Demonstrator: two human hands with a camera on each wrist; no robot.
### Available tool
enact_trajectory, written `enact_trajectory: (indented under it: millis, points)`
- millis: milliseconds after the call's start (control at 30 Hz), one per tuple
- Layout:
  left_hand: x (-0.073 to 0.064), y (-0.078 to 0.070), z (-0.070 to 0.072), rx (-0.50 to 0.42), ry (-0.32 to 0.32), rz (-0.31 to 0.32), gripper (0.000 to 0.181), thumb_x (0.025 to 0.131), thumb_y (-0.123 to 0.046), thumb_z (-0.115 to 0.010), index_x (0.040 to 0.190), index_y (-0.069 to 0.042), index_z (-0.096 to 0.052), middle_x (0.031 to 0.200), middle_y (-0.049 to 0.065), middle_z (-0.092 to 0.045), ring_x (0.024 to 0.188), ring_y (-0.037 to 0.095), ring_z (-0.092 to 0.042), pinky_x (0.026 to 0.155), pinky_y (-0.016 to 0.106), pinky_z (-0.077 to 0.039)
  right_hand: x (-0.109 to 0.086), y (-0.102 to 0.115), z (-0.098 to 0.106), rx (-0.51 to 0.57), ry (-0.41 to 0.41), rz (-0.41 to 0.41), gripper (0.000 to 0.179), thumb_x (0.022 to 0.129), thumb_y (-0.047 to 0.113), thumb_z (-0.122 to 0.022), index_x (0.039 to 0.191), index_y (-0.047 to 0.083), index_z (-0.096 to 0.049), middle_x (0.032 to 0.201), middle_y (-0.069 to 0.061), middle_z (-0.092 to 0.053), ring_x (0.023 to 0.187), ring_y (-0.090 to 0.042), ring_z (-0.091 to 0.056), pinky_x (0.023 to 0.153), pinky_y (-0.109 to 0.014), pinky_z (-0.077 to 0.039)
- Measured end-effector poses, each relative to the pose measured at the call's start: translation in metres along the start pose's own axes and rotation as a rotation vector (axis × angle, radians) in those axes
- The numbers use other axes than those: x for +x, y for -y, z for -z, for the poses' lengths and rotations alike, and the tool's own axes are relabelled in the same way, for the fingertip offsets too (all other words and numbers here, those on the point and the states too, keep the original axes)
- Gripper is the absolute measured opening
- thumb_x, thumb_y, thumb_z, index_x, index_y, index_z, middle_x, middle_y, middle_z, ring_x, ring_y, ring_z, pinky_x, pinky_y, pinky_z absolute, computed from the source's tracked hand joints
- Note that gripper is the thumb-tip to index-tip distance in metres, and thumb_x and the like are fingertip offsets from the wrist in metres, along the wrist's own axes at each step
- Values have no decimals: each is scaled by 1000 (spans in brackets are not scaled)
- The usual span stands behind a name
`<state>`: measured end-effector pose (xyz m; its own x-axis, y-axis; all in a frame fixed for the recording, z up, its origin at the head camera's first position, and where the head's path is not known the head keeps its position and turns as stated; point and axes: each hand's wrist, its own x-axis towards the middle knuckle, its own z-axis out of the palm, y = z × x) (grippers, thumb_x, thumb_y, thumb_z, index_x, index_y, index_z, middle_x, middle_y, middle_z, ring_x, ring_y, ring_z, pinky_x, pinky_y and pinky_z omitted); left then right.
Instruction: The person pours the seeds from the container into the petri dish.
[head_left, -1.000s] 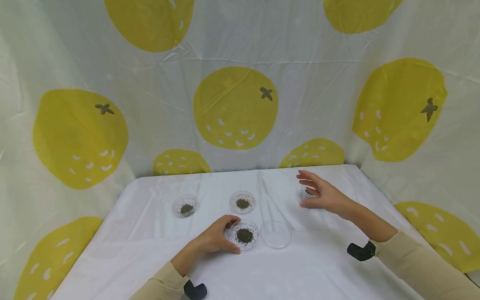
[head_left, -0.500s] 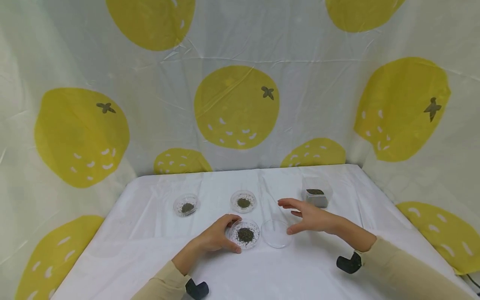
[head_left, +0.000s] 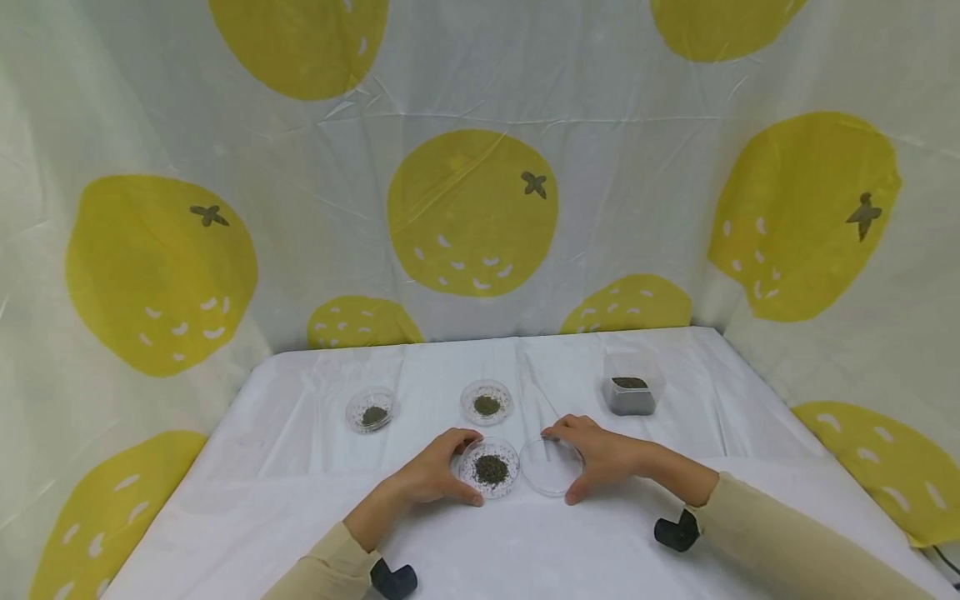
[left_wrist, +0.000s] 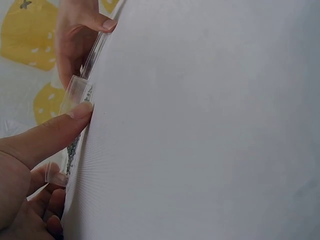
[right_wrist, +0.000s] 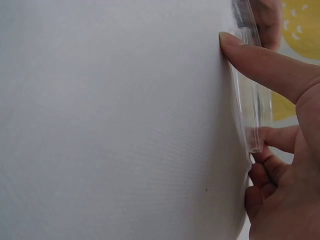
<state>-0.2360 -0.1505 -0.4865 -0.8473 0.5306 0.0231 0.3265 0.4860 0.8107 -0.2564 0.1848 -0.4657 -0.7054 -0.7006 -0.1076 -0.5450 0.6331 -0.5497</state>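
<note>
My left hand (head_left: pixel 435 475) grips the near petri dish (head_left: pixel 491 469), thumb at its front and fingers at its back. Dark granules lie heaped and scattered in this clear round dish; the left wrist view shows the dish (left_wrist: pixel 75 92) edge-on. Just to its right a clear petri dish lid (head_left: pixel 551 467) lies flat on the white cloth. Thumb and fingers of my right hand (head_left: pixel 603 457) hold that lid by its right side. Seen from the right wrist, the lid (right_wrist: pixel 245 100) sits low against the cloth between thumb and finger.
Behind my hands stand a petri dish (head_left: pixel 486 403) at the middle and another petri dish (head_left: pixel 372 412) to the left, both with dark granules. A clear box (head_left: pixel 632 402) of dark granules stands at the back right. A lemon-print curtain (head_left: pixel 480 83) encloses the white-clothed table (head_left: pixel 585 550).
My right hand has moved left and toward me, from the clear box to the lid, and now holds the lid. My left hand has stayed on its dish.
</note>
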Motion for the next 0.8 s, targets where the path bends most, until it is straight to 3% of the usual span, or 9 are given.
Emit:
enact_trajectory:
  millis: [300, 567, 800]
  points:
    - [-1, 0, 0, 14, 2, -11, 89, 68, -14, -98, 144, -3, -53, 133, 6, -55, 120, 27, -49, 108, 48, -38, 2, 3, -1, 27, -62, 19, 96, 68, 37, -97, 146, 4, -52, 131, -4, -48, 120, -26, -45, 101, -47, -43]
    - [-1, -1, 1, 14, 1, -25, 89, 69, -14, -98, 144, -3, -53, 134, 7, -55, 122, 28, -50, 109, 49, -38, 1, -2, -1, 176, -127, 102, 96, 71, 32, -95, 149, 4, -47, 139, -10, -46, 131, -32, -48, 110, -50, -39]
    - [0, 2, 1, 39, 10, -25, 90, 69, -19, -99, 144, -1, -53, 134, 8, -55, 120, 25, -50, 108, 44, -40, 7, -3, -3, 333, -149, 112, 93, 74, 29, -94, 150, 5, -45, 146, -15, -46, 138, -35, -44, 116, -56, -31]
